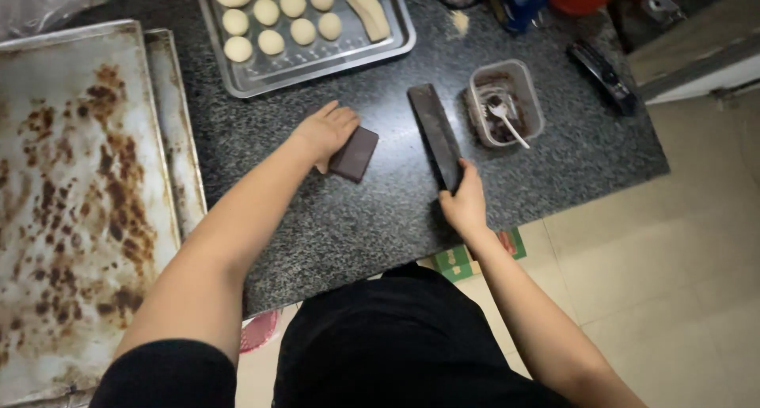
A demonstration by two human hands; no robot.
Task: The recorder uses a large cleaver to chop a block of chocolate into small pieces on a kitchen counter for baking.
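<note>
Two hands work on the dark speckled worktop [380, 210]: the left hand [326, 132] lies flat with fingers pressed together on a small dark brown block [355, 153], and the right hand [465, 201] pinches the near end of a long dark bar [434, 132], which lies angled toward the clear plastic tub [507, 101] with a white spoon [507, 121]. Because the right grip holds only the very end, the bar can swing and knock the tub or slide off the near edge. The small block can also slip under the flat palm, and a push forward would send it toward the metal tray [317, 64] of pale dough balls [271, 42].
</note>
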